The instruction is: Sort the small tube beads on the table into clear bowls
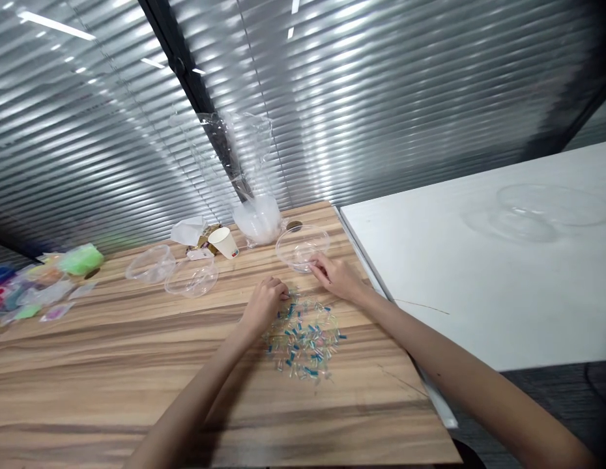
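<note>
Small tubular beads [305, 342] are spread on the wooden table [112, 365] between two hands.

The left hand [264, 303] is curled at the pile's far edge, its grasp indiscernible. The right hand [338, 277], fingers bent, is laid against a clear plastic bowl [303, 246]. Further clear bowls [172, 269], a paper cup [225, 242] and a plastic bag [254, 215] are ranged behind.

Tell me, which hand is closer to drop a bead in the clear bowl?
Probably the right hand: its fingertips sit at the rim of the clear bowl. The left hand rests nearer the bead pile.

Matt wood-grain table [137, 365], clear glossy plastic bowl [303, 246], paper cup [225, 242]
</note>
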`<state>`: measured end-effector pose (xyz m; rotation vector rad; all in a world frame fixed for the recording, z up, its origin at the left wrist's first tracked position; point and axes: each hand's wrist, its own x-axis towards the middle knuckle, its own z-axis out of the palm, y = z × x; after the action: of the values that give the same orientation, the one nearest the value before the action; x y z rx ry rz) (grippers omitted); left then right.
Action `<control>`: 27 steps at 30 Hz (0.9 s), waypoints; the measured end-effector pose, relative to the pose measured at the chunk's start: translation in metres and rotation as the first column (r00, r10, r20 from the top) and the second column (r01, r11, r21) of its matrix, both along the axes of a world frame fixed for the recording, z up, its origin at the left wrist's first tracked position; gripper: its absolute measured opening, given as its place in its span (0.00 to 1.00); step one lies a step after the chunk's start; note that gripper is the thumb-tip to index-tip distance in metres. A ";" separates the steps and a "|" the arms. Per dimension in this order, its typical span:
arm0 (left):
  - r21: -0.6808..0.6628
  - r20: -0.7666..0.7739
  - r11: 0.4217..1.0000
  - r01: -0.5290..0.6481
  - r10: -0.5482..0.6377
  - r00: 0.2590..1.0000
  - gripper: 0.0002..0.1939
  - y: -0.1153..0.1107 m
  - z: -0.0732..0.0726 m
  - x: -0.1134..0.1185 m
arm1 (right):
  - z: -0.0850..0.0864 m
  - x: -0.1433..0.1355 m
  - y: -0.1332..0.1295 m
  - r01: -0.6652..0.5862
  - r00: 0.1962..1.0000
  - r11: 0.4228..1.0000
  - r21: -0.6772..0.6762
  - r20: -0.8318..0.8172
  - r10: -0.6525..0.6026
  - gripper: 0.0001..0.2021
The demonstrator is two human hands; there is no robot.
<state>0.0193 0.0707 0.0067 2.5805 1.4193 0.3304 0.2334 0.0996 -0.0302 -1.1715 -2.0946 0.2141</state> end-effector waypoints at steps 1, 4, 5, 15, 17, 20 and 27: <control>-0.012 0.011 1.000 -0.005 0.006 1.000 0.06 0.000 0.000 0.001 | 0.000 0.000 0.000 0.000 1.000 1.000 0.000 0.001 0.000 0.07; -0.045 0.073 0.999 -0.023 0.027 0.997 0.08 0.002 -0.001 0.002 | 0.000 0.000 0.000 -0.015 1.000 1.000 0.002 -0.001 0.015 0.07; -0.055 0.105 0.998 -0.032 0.037 0.994 0.08 0.002 -0.001 0.002 | 0.000 0.000 0.000 -0.016 1.000 1.000 0.001 0.002 0.016 0.08; -0.314 0.629 0.950 0.000 0.208 0.749 0.19 -0.007 0.014 -0.005 | -0.002 0.000 0.001 0.008 0.999 1.000 -0.011 0.031 -0.008 0.08; -0.347 0.706 0.937 0.039 0.234 0.668 0.22 -0.006 0.018 -0.004 | -0.003 0.000 0.000 0.000 0.999 1.000 0.002 0.040 0.000 0.08; -0.282 0.693 0.959 0.006 0.200 0.692 0.18 0.004 0.021 0.001 | -0.004 -0.002 -0.001 -0.007 0.995 0.999 0.038 0.098 0.003 0.09; -0.022 0.558 0.997 -0.067 0.068 0.827 0.08 0.050 0.024 0.033 | -0.006 -0.003 -0.003 -0.045 0.979 0.992 0.119 0.205 0.019 0.11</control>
<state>0.0526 0.1211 0.0311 2.1550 1.2738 1.0009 0.2302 0.0970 -0.0367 -1.1265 -2.2706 -0.0219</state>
